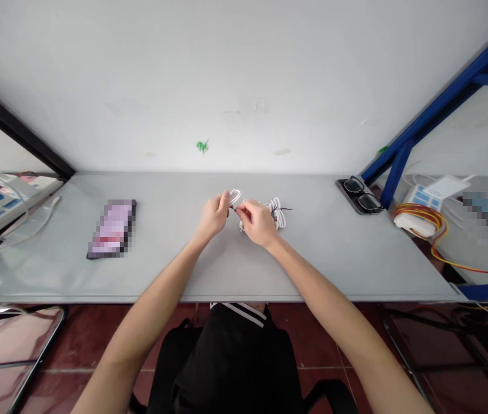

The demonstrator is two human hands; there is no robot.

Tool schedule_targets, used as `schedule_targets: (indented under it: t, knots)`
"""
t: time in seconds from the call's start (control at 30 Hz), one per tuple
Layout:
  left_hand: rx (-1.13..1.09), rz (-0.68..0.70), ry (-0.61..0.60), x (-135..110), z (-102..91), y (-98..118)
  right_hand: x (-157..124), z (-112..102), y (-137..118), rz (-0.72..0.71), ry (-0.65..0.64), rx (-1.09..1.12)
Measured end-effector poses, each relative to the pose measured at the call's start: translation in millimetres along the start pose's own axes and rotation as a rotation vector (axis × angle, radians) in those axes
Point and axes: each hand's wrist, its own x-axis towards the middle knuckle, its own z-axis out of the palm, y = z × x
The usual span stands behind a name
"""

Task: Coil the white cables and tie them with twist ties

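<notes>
1. Far L: power strip (pixel 11 198), cut off by frame edge.
2. Phone (pixel 112 229) flat on desk (pixel 312 270), screen pixelated.
3. L hand (pixel 214 217): fingers pressed together, pinching white cable (pixel 235 197) at a loop; pinch point partly hidden.
4. R hand (pixel 257 223): fingers pinching dark-tipped bit of same cable, tip hidden.
5. Rest of cable coiled on desk just R of my hands, strands hard to tell apart.
6. Glasses (pixel 360 194) near back edge.
7. Far R: white block (pixel 411 225) w/ red-yellow wires (pixel 437 241), partly blurred.

Bright light, warped edges, perhaps soft
</notes>
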Motion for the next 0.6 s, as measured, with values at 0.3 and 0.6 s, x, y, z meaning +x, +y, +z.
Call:
schedule_targets:
  t: [0.3, 0.6]
  knots:
    - [-0.042, 0.000, 0.084, -1, 8.3, -5, -5, 1, -10, 0.036, -0.046, -0.171]
    - [-0.103, 0.025, 0.026, -2, 15.6, -9, -4, 5, -8, 0.036, -0.088, -0.376]
